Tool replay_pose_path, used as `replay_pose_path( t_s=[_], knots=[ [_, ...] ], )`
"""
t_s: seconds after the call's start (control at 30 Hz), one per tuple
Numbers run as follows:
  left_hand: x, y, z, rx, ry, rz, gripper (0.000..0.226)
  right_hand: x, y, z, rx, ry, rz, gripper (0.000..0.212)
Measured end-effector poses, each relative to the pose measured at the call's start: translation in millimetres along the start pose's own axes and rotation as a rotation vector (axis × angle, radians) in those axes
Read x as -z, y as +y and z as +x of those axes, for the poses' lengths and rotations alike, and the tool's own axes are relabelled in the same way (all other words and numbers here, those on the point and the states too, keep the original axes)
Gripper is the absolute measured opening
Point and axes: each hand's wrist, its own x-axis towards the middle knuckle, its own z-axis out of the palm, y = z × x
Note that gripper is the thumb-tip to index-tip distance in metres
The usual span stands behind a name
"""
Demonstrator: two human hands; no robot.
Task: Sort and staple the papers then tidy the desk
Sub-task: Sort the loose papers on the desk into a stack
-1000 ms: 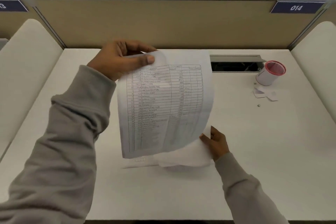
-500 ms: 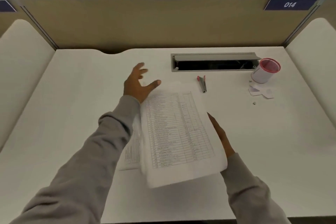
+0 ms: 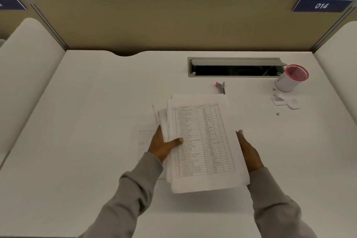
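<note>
A stack of white papers point(image 3: 202, 141) with a printed table on top is held over the middle of the white desk point(image 3: 87, 112). My left hand point(image 3: 162, 146) grips its left edge, thumb on the top sheet. My right hand point(image 3: 249, 152) presses flat against the stack's right edge. One more printed sheet point(image 3: 144, 143) lies flat on the desk under my left hand. A small red and grey stapler point(image 3: 220, 87) lies just beyond the stack's far edge.
A white cup with a red rim point(image 3: 289, 79) stands at the back right, with torn paper scraps point(image 3: 284, 102) in front of it. An open cable slot point(image 3: 235, 67) runs along the back. Beige partition panels enclose the desk.
My left hand let go of the raised sheet, which came down onto the stack. The hand then moved from the far left of the stack back to its left edge. The stapler came into sight.
</note>
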Motion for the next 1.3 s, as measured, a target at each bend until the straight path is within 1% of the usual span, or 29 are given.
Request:
replay_pose_path(
  t_s=[0.03, 0.07, 0.1, 0.17, 0.23, 0.27, 0.3, 0.37, 0.4, 0.47, 0.53, 0.6, 0.77, 0.87, 1.0, 1.07, 1.13, 1.2, 1.3],
  knots=[
    [-2.8, -1.9, 1.0, -0.009, 0.021, 0.027, 0.08, 5.8, -0.1, 1.4, -0.081, -0.05, 0.091, 0.052],
    [-4.4, -3.2, 2.5, -0.012, 0.03, 0.059, 0.08, 10.0, -3.5, 2.6, -0.134, -0.117, 0.145, 0.061],
    [-5.3, -5.1, 4.9, -0.008, 0.029, 0.088, 0.079, 13.5, -3.4, 6.1, -0.169, -0.164, 0.161, 0.06],
    [-6.3, -8.7, 7.8, 0.034, 0.028, 0.144, 0.076, 15.9, 1.1, 15.4, -0.119, -0.188, 0.009, 0.044],
    [-8.2, -9.0, 8.8, 0.109, 0.092, 0.199, 0.072, 14.2, 8.8, 23.4, -0.067, -0.053, -0.228, 0.043],
    [-8.2, -10.4, 10.5, 0.16, 0.172, 0.256, 0.073, 12.6, 13.5, 27.6, -0.074, 0.017, -0.306, 0.044],
    [-7.3, -13.5, 13.7, 0.222, 0.284, 0.36, 0.074, 11.0, 17.6, 30.8, -0.09, 0.073, -0.363, 0.047],
    [-2.2, -20.4, 18.4, 0.373, 0.522, 0.632, 0.078, 7.9, 25.6, 34.4, -0.101, 0.127, -0.453, 0.048],
    [1.2, -22.3, 18.2, 0.446, 0.607, 0.733, 0.082, 7.8, 29.8, 36.0, -0.1, 0.142, -0.482, 0.046],
    [10.1, -23.9, 16.4, 0.567, 0.701, 0.799, 0.097, 6.3, 35.3, 36.2, -0.089, 0.152, -0.509, 0.043],
    [20.3, -25.5, 15.3, 0.637, 0.739, 0.788, 0.112, 8.7, 38.7, 36.3, -0.067, 0.152, -0.52, 0.039],
    [28.5, -26.0, 14.6, 0.653, 0.746, 0.803, 0.12, 13.4, 38.9, 37.3, -0.033, 0.159, -0.498, 0.034],
    [44.2, -17.7, 18.0, 0.63, 0.725, 0.862, 0.124, 26.4, 30.3, 37.6, -0.028, 0.205, -0.146, 0.033],
    [54.8, -11.7, 19.7, 0.678, 0.657, 0.885, 0.108, 34.0, 19.2, 37.0, 0.001, 0.213, -0.059, 0.036],
    [66.0, -7.5, 21.7, 0.637, 0.596, 0.889, 0.07, 42.2, 3.3, 34.6, 0.067, 0.209, -0.027, 0.031],
    [70.7, -3.7, 22.4, 0.54, 0.562, 0.841, 0.055, 45.3, -2.8, 33.8, 0.1, 0.208, -0.023, 0.032],
    [75.4, 4.6, 23.2, 0.392, 0.515, 0.763, 0.041, 46.9, -7.8, 32.8, 0.132, 0.192, -0.023, 0.032],
    [78.4, 18.8, 23.8, 0.265, 0.443, 0.746, 0.033, 44.8, -12.8, 30.6, 0.159, 0.154, -0.04, 0.032],
    [76.8, 45.3, 26.5, 0.07, 0.31, 0.753, 0.024, 37.0, -18.2, 28.8, 0.194, 0.07, -0.08, 0.038]
  ],
)
